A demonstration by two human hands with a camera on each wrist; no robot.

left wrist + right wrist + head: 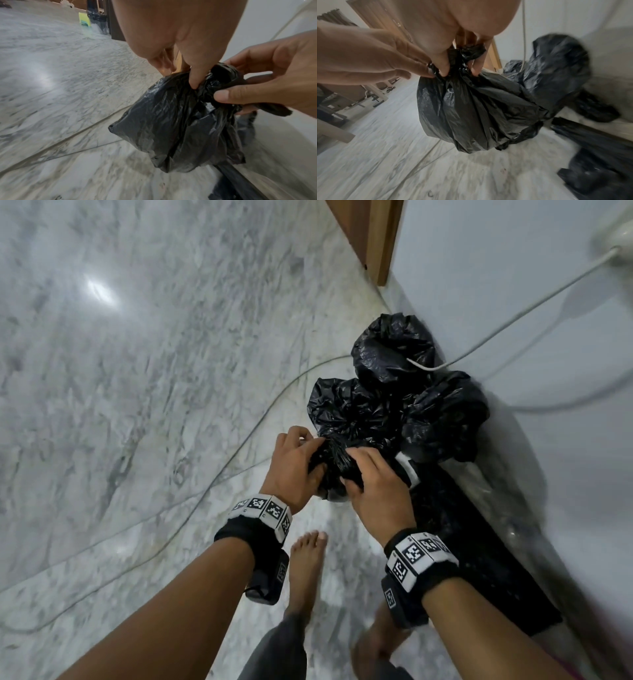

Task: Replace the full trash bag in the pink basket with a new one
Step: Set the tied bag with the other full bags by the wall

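Observation:
A small full black trash bag (334, 470) (178, 121) (471, 112) hangs above the marble floor, held by its gathered, twisted neck. My left hand (294, 467) (188, 65) pinches the neck from the left. My right hand (370, 481) (450, 54) grips the same neck from the right, fingers curled round the plastic. The pink basket is not in view.
Several other black bags (397, 392) (556, 75) are piled against the white wall (513, 302), with flat black plastic (479, 542) along the skirting. A white cable (513, 320) droops over the pile and thin cords (205, 484) cross the floor. My bare feet (306, 573) stand below. A wooden door frame (373, 237) is at the back.

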